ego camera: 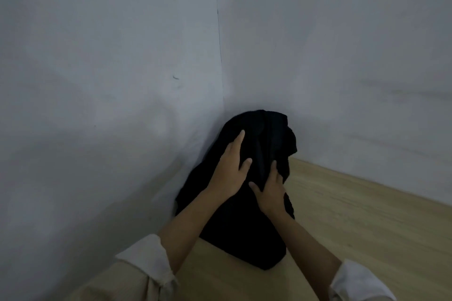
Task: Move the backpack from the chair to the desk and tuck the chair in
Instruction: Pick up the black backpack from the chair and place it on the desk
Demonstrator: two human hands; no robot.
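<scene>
black backpack (247, 203) on desk (354, 215), both hands flat on it, no logo legible

Two plain white walls (97, 80) meet in a corner marked by a thin dark seam (219, 39). The left wall carries a few small scuffs (175, 77). The light is dim and bluish, with soft shadows across both walls.

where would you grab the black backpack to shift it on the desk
Grip the backpack at its slumped upper part, from the front and above: walls block the back and left. The left hand and right hand already rest there.
</scene>
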